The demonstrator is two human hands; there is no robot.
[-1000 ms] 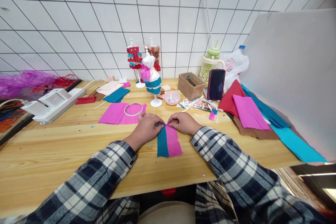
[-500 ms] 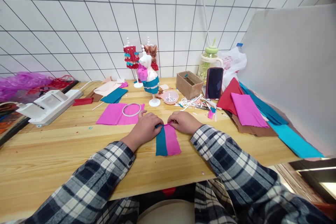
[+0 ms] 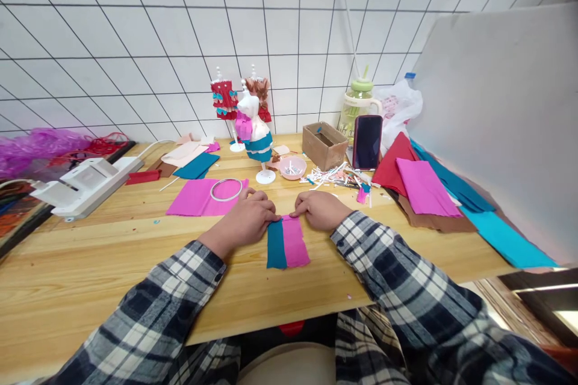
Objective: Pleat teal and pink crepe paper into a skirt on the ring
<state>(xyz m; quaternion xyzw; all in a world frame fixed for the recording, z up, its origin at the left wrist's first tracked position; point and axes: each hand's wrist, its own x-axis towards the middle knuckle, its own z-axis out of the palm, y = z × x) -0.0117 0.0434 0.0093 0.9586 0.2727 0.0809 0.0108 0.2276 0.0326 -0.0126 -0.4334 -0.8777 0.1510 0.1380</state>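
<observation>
Teal-and-pink piece (image 3: 289, 245) laid on wooden table (image 3: 266, 298). Far edge touched at both ends — teal side by left hand (image 3: 251, 216), pink side by right hand (image 3: 324, 210); whether pinched or merely pressed, cannot be told.

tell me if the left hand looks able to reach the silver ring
Probably yes: the silver ring lies atop the pink sheet, close to the left hand, with nothing visible blocking it, though that hand is touching the teal-and-pink piece.
</observation>
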